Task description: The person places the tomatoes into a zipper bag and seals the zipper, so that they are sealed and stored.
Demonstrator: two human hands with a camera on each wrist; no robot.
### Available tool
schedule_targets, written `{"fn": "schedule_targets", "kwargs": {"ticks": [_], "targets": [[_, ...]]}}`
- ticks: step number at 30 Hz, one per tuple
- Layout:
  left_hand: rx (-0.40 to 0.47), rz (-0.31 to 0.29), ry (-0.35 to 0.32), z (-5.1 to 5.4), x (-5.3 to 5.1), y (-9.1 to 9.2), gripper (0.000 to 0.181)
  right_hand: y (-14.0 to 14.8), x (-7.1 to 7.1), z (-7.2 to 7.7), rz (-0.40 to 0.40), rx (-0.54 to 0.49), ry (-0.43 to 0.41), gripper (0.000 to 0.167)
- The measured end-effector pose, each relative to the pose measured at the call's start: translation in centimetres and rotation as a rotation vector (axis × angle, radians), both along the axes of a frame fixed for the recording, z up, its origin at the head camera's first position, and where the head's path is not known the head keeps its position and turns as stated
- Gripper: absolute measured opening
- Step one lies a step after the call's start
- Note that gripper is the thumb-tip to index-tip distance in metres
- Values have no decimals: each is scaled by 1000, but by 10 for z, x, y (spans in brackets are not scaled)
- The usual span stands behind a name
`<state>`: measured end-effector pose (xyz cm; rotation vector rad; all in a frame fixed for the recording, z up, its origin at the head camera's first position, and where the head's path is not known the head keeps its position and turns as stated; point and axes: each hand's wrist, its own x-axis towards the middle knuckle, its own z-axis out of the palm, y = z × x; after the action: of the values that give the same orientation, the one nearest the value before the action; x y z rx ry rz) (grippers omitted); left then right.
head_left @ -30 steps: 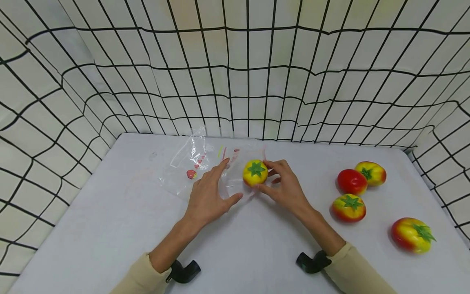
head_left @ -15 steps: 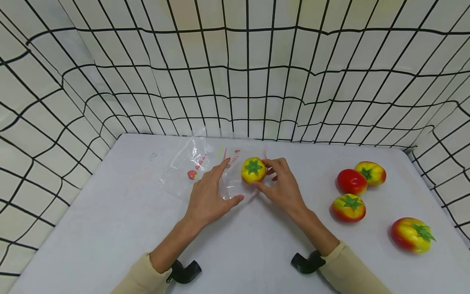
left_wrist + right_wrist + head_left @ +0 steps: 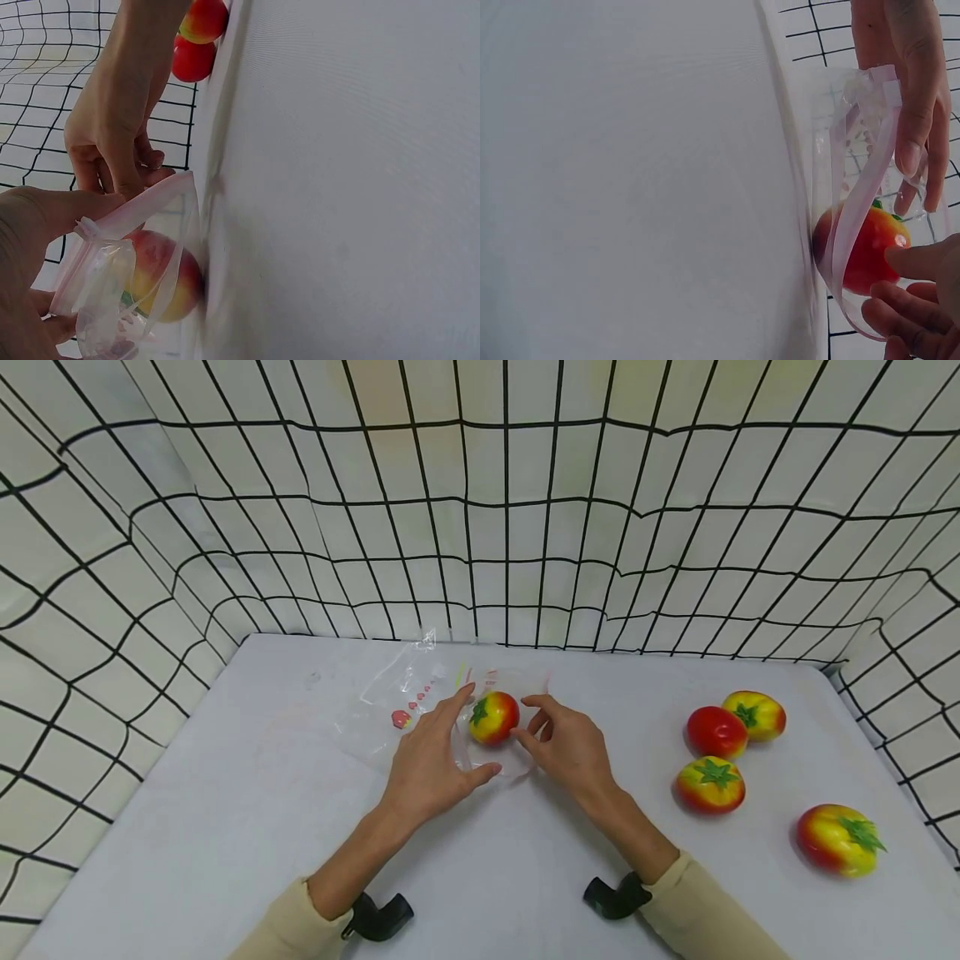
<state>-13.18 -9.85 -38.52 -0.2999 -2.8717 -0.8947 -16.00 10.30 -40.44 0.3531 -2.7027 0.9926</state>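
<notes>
A red-and-yellow toy tomato [image 3: 493, 719] with a green star-shaped top lies inside the mouth of a clear plastic zip bag [image 3: 375, 720] with pink edging and red strawberry prints. My left hand [image 3: 429, 764] has thumb and fingers spread wide at the bag's mouth, touching its rim. From the other side, my right hand [image 3: 573, 747] has its thumb touching the toy tomato, the other fingers bent beside it and not round it. In the right wrist view the pink zip strip [image 3: 866, 191] crosses in front of the toy tomato.
To the right lie a plain red toy tomato [image 3: 716, 732], a yellow-red one [image 3: 757, 716] behind it, another [image 3: 712, 785] in front and one more [image 3: 840, 841] farther right. Black netting [image 3: 506, 527] over white walls surrounds the white table [image 3: 225, 810].
The toy tomato has moved left, deeper between my hands, and turned so its green top points left. My right hand followed leftward and its fingers came off it. The left hand stayed nearly still.
</notes>
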Motion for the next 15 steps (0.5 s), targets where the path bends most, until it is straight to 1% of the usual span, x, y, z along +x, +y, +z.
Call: {"fn": "schedule_targets", "kwargs": {"ticks": [5,10,15], "targets": [[4,2,-5,1,1,0,107,0,1,1,31,-63,-22,46],[-4,2,-13,1,0,0,107,7,0,0,54,-132,-32,41],[-3,2,-33,1,-1,0,106,16,-2,-1,89,-186,-15,37]]}}
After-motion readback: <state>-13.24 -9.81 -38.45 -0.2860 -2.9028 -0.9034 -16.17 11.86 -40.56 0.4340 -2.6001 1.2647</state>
